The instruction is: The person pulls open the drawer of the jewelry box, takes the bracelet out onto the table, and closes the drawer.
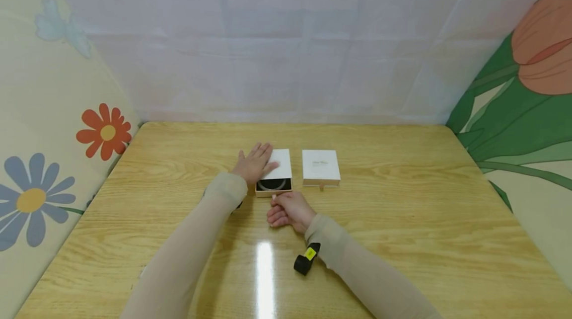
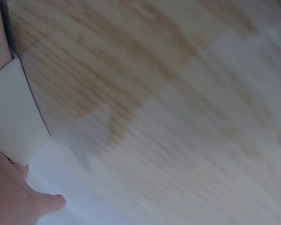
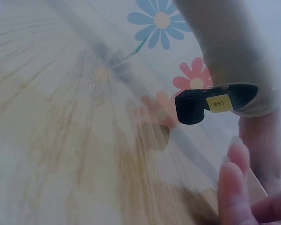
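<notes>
A white drawer-style box point(image 1: 281, 160) sits near the middle of the table with its drawer point(image 1: 273, 193) partly pulled out toward me. Inside, on black lining, lies a pale ring-shaped bangle point(image 1: 271, 188), its far part hidden under the sleeve of the box. My left hand point(image 1: 254, 164) rests with extended fingers on the left part of the box top. At the drawer's front edge, my right hand point(image 1: 291, 210) has its fingers curled, thumb and forefinger pinching where the pull tab is; the tab itself is hidden. The box's side point(image 2: 18, 112) shows in the left wrist view.
To the right stands a second white box point(image 1: 321, 165), closed, with small print on top and a little tab in front. Wood-grain table point(image 1: 402, 234) surrounds both. A white cloth point(image 1: 290, 60) hangs behind the table, with flower-patterned panels at either side.
</notes>
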